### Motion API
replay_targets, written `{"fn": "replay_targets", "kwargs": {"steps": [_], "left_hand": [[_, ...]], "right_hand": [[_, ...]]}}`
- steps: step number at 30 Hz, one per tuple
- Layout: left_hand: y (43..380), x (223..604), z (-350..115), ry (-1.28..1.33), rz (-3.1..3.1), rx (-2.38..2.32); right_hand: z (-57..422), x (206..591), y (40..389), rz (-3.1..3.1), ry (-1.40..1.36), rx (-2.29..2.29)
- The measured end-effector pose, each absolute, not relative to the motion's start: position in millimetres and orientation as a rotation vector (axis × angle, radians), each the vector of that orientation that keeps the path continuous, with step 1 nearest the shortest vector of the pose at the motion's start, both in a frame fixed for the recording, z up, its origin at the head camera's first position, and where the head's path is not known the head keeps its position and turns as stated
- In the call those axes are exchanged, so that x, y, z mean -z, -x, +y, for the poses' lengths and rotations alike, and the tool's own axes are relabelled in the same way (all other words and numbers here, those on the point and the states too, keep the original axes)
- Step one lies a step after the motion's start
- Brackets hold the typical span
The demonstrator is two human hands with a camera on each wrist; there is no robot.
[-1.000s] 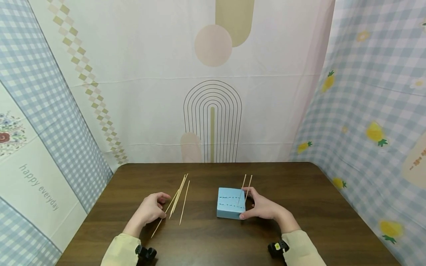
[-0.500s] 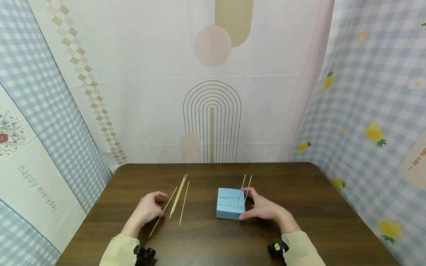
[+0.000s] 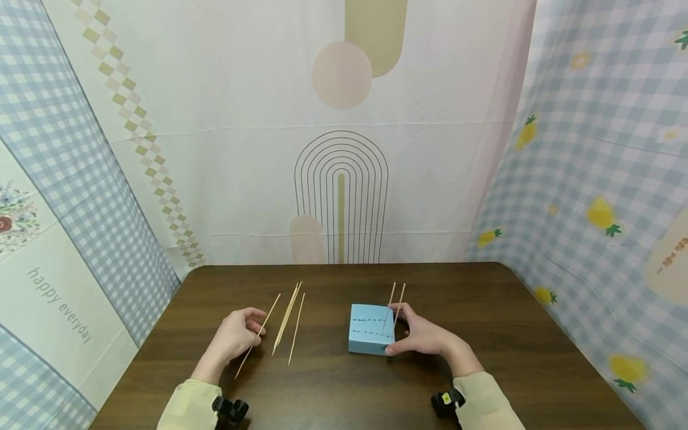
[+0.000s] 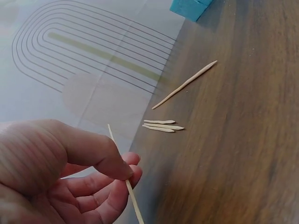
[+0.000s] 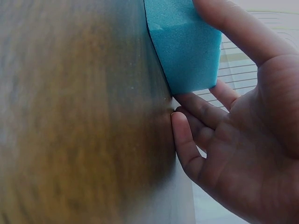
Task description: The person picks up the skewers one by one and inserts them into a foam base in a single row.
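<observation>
From my distant seat I see the left hand (image 3: 232,337) at 9 o'clock on the brown table (image 3: 333,388); its thumb and a finger pinch one thin stick (image 4: 131,190), which slants with its far end toward 1 o'clock. The right hand (image 3: 427,335), well apart at 3 o'clock, grips the blue block (image 3: 371,328) by its 3 o'clock side. This block rests near the table's middle and has two rows of dark marks on top. Two standing sticks (image 3: 399,307) lean toward 1 o'clock at its right edge; how deep they go, I cannot tell. At 2 o'clock from the left hand lies a narrow bunch of sticks (image 3: 286,319), and just beside it, toward 3 o'clock, a single stick (image 3: 297,328).
</observation>
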State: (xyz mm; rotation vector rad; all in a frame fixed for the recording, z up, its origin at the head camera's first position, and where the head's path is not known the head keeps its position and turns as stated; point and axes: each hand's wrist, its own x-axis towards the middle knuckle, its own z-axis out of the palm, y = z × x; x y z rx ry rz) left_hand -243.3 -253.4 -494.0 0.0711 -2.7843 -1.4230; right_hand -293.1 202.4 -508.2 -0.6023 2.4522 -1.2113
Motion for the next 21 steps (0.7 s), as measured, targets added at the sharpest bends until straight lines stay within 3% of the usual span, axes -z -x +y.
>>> {"fn": "replay_targets", "kwargs": {"steps": [21], "left_hand": [[240, 479, -261, -0.018, -2.635, 1.684]], "right_hand": [[201, 505, 291, 2.449, 0.584, 1.222]]}}
